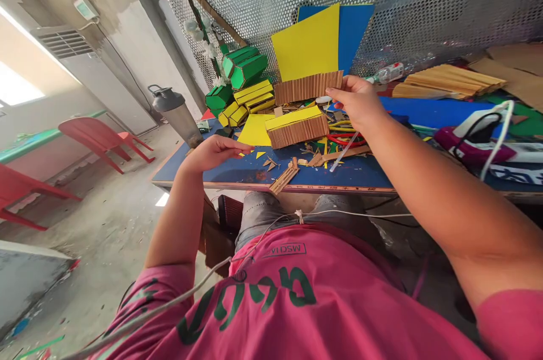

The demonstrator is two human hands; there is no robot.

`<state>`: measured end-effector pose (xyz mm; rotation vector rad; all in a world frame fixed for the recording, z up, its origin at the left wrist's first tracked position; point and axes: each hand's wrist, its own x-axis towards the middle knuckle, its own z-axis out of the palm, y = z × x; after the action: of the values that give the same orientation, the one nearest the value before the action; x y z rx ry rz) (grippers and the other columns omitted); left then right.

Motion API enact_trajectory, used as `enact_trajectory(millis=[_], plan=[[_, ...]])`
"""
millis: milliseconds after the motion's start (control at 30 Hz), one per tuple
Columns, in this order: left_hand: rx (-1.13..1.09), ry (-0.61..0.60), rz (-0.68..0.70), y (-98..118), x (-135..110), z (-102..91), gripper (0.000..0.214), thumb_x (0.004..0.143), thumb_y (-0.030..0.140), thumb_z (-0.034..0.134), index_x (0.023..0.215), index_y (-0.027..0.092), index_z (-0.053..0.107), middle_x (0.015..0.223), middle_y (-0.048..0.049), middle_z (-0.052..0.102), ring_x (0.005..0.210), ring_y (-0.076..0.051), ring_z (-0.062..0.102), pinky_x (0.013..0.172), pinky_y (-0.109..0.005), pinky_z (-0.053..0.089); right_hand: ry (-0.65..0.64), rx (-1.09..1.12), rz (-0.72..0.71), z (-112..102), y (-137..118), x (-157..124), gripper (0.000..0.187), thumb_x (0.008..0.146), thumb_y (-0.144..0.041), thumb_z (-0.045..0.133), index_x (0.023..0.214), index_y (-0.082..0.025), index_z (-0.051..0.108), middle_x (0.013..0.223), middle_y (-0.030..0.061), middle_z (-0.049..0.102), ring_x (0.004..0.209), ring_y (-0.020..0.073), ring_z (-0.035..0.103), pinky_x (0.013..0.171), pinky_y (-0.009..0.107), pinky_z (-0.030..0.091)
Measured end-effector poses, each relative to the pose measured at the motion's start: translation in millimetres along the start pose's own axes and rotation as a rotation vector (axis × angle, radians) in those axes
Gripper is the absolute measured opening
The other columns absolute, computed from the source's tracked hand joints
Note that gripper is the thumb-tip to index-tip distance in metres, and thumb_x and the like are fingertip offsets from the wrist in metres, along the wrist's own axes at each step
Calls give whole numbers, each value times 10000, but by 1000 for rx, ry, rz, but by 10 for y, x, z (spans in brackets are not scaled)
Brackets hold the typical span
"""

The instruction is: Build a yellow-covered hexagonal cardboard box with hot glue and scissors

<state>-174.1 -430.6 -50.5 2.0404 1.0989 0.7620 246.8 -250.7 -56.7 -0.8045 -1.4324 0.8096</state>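
My right hand (356, 101) pinches one end of a brown corrugated cardboard strip (308, 87), which is held up above the table with its ridges facing me. Below the strip lies a box-like cardboard piece (298, 127) with a yellow top and a corrugated front; neither hand touches it. To its left hovers my left hand (218, 152), fingers stretched out and holding nothing that I can see. A yellow sheet (257, 130) lies flat between that hand and the box-like piece. Cardboard scraps (285, 176) are scattered near the table's front edge.
Yellow boxy pieces (254, 97) and green ones (245, 66) are stacked at the back left. A tumbler (175, 114) stands at the left edge. Cardboard strips (449, 82) and a purple-and-white tool (475, 142) lie right. A cord (356, 213) crosses my lap.
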Motion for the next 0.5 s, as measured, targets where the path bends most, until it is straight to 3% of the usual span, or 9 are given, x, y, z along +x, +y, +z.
enact_trajectory(millis=[67,133,167,200,300,333,433,500], plan=[[11,107,3,-24,-29,-17,394,894,566,954,1148,265,945,1141,-110,911,976,-237,894,810,-272,730,-5,5,0,3,0,-2,408,842,-508,1002,912,-270,678,972,57,773,876,242,738,703,412,660],[57,233,-2,-27,-42,-33,377,845,572,989,936,208,942,800,-93,869,622,-169,782,546,-223,601,-8,8,-1,2,-3,-9,416,832,-518,1009,905,-272,682,969,56,773,872,240,730,687,404,657],[96,278,10,-24,-38,-42,384,858,577,976,891,198,929,714,-80,830,553,-148,722,497,-220,541,-8,9,0,1,-5,-13,417,827,-523,1011,906,-275,686,969,54,774,865,235,722,678,397,655],[147,297,36,-19,-25,-52,380,889,576,948,926,198,931,733,-82,831,580,-150,725,516,-226,537,-7,11,4,0,-8,-19,415,823,-525,1013,907,-277,691,965,49,775,852,226,711,668,386,650],[258,339,150,-19,78,-75,399,951,523,892,1233,242,915,1162,-130,890,966,-221,840,800,-289,652,-13,24,28,-6,-20,-36,374,829,-503,1002,916,-282,714,944,32,778,798,194,669,636,348,623],[246,404,174,-31,130,-81,412,933,513,909,1246,244,911,1212,-132,885,988,-227,839,823,-299,654,-17,29,36,-8,-26,-42,359,832,-493,998,919,-282,721,939,28,777,781,184,656,628,339,612],[85,655,183,-112,309,-100,357,812,526,1011,828,191,889,772,-75,835,583,-128,676,564,-231,510,-25,49,49,-12,-54,-57,335,827,-467,993,921,-278,733,950,28,774,751,165,626,617,324,578],[-22,686,210,-190,413,-112,496,745,579,1047,617,183,777,551,-32,702,483,-91,567,506,-207,441,-29,60,52,-13,-76,-65,343,815,-468,995,915,-276,729,956,29,767,739,161,610,612,326,557]])
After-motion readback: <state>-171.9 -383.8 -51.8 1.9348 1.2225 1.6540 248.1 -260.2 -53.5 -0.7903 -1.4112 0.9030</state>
